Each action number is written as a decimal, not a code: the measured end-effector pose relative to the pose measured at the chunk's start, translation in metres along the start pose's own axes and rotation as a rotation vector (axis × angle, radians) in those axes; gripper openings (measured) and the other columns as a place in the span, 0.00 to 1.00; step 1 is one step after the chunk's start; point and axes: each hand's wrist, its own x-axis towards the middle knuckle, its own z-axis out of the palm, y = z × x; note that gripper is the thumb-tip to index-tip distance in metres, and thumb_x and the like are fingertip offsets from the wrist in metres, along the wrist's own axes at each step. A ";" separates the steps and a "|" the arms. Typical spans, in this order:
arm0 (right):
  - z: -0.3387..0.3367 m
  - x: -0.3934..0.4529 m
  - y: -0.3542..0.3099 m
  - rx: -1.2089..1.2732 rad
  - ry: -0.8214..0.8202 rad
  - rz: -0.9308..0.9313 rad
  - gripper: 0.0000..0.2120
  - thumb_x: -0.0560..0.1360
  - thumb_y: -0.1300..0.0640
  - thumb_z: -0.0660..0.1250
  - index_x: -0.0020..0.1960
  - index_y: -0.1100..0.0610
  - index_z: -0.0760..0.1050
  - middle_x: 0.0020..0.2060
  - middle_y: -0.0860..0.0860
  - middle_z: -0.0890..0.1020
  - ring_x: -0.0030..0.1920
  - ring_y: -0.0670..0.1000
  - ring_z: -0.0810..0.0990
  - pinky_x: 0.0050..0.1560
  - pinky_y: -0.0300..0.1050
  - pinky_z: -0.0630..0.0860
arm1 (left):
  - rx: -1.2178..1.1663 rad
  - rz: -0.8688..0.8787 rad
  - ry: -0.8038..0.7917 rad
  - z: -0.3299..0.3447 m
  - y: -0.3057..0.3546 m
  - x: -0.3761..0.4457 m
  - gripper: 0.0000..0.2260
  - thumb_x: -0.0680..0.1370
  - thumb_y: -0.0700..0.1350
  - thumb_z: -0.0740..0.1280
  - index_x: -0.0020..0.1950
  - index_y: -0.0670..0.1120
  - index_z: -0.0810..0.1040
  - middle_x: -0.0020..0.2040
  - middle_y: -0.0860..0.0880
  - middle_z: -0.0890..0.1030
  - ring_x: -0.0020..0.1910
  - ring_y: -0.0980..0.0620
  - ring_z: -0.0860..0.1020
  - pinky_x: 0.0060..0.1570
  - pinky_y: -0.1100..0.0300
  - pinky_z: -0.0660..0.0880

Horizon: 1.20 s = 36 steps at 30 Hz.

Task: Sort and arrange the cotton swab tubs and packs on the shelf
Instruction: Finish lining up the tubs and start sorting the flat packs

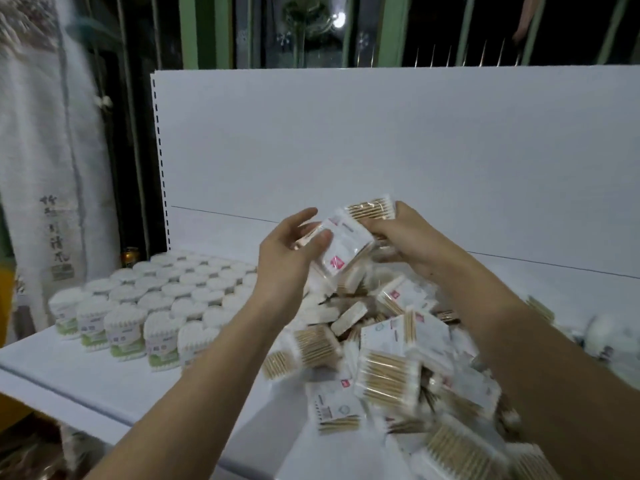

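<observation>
Nearest the camera, a loose heap of cotton swab packs (pixel 391 372) is spread over the right half of the white shelf (pixel 114 386); clear wrappers, wooden sticks and small red labels can be made out, though the nearest packs are blurred. Two bare forearms are stretched over the heap. Above its far edge, a small stack of packs (pixel 346 242) is held up in the air between both hands. It is gripped from the right by the right hand (pixel 398 233), whose fingers are curled around it. The left hand (pixel 287 251) is laid against the stack's left side with the thumb pressed on the front pack and the fingers loosely extended behind, apparently steadying rather than clasping. To the left, farther back, the cotton swab tubs (pixel 162 299) are stood upright in tidy touching rows. Behind everything the shelf's white back panel (pixel 381 140) is seen.
</observation>
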 end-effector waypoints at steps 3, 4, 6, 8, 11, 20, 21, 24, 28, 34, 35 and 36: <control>-0.041 -0.025 0.006 0.122 0.009 0.091 0.07 0.79 0.55 0.63 0.45 0.54 0.78 0.28 0.47 0.81 0.24 0.44 0.78 0.41 0.45 0.75 | -0.044 -0.048 -0.075 0.064 -0.009 0.013 0.09 0.75 0.38 0.72 0.54 0.46 0.82 0.53 0.44 0.83 0.52 0.46 0.82 0.56 0.52 0.79; -0.057 -0.034 0.011 0.143 0.060 0.119 0.10 0.80 0.54 0.61 0.45 0.54 0.79 0.28 0.48 0.82 0.26 0.45 0.79 0.43 0.46 0.75 | -0.041 -0.065 -0.109 0.086 -0.014 0.014 0.07 0.75 0.38 0.72 0.52 0.45 0.82 0.52 0.44 0.84 0.52 0.45 0.82 0.56 0.51 0.79; -0.090 -0.049 0.026 0.123 0.188 0.168 0.13 0.79 0.51 0.61 0.50 0.55 0.82 0.37 0.51 0.86 0.35 0.48 0.83 0.44 0.46 0.77 | 0.047 -0.039 -0.166 0.128 -0.027 0.014 0.05 0.75 0.41 0.73 0.51 0.46 0.82 0.49 0.47 0.84 0.48 0.48 0.82 0.52 0.56 0.79; -0.119 -0.064 0.045 0.080 0.281 0.225 0.15 0.77 0.47 0.65 0.53 0.57 0.83 0.41 0.54 0.86 0.38 0.51 0.84 0.39 0.43 0.77 | 0.251 0.029 -0.255 0.163 -0.045 0.010 0.06 0.76 0.44 0.71 0.52 0.47 0.82 0.46 0.50 0.82 0.44 0.52 0.79 0.47 0.61 0.75; -0.141 -0.079 0.079 -0.189 0.318 0.355 0.16 0.79 0.46 0.63 0.52 0.60 0.75 0.41 0.55 0.81 0.32 0.47 0.82 0.30 0.38 0.74 | 0.677 0.058 -0.466 0.188 -0.077 0.000 0.09 0.79 0.47 0.63 0.57 0.49 0.78 0.50 0.48 0.81 0.48 0.49 0.78 0.51 0.58 0.75; -0.104 -0.073 0.069 -1.112 0.498 -0.036 0.22 0.81 0.46 0.61 0.69 0.57 0.70 0.67 0.55 0.65 0.67 0.58 0.65 0.62 0.56 0.70 | 1.053 0.424 -0.291 0.108 -0.049 -0.005 0.14 0.78 0.47 0.63 0.64 0.55 0.75 0.61 0.52 0.76 0.63 0.48 0.69 0.58 0.52 0.67; -0.093 -0.068 0.061 -1.042 0.515 -0.133 0.18 0.81 0.48 0.61 0.67 0.57 0.72 0.66 0.55 0.67 0.66 0.57 0.66 0.62 0.54 0.71 | 1.018 0.405 -0.227 0.087 -0.047 -0.007 0.14 0.78 0.46 0.63 0.63 0.55 0.75 0.60 0.53 0.76 0.62 0.48 0.69 0.58 0.52 0.67; -0.035 -0.050 0.040 -0.761 0.429 -0.407 0.11 0.81 0.54 0.62 0.60 0.57 0.76 0.59 0.52 0.72 0.60 0.52 0.71 0.57 0.41 0.68 | 1.036 0.250 -0.110 0.019 -0.060 -0.017 0.15 0.78 0.45 0.62 0.65 0.52 0.74 0.61 0.50 0.76 0.60 0.45 0.71 0.59 0.49 0.70; 0.064 -0.009 0.025 -0.762 -0.027 -0.414 0.11 0.81 0.56 0.61 0.61 0.57 0.76 0.57 0.53 0.75 0.55 0.52 0.75 0.58 0.47 0.71 | 1.293 -0.124 -0.218 -0.043 -0.094 -0.034 0.22 0.81 0.51 0.58 0.75 0.52 0.62 0.72 0.44 0.65 0.67 0.41 0.68 0.64 0.48 0.68; 0.156 0.062 0.067 -1.187 -0.460 -0.166 0.24 0.78 0.55 0.65 0.72 0.60 0.66 0.64 0.60 0.71 0.61 0.62 0.75 0.58 0.52 0.74 | 1.455 -0.268 -0.396 -0.061 -0.132 -0.028 0.40 0.70 0.74 0.43 0.76 0.54 0.59 0.79 0.42 0.51 0.75 0.37 0.51 0.69 0.39 0.58; 0.162 0.070 0.077 -1.220 -0.467 -0.124 0.28 0.77 0.53 0.67 0.74 0.60 0.64 0.65 0.60 0.71 0.62 0.62 0.74 0.58 0.51 0.73 | 1.447 -0.284 -0.374 -0.059 -0.134 -0.028 0.39 0.71 0.74 0.44 0.77 0.54 0.57 0.79 0.41 0.49 0.75 0.37 0.50 0.69 0.38 0.56; 0.168 0.078 0.086 -1.246 -0.470 -0.088 0.30 0.76 0.51 0.69 0.74 0.59 0.63 0.66 0.60 0.71 0.63 0.62 0.74 0.58 0.51 0.73 | 1.422 -0.305 -0.341 -0.057 -0.135 -0.027 0.38 0.73 0.73 0.46 0.78 0.53 0.55 0.79 0.40 0.49 0.76 0.37 0.50 0.70 0.39 0.54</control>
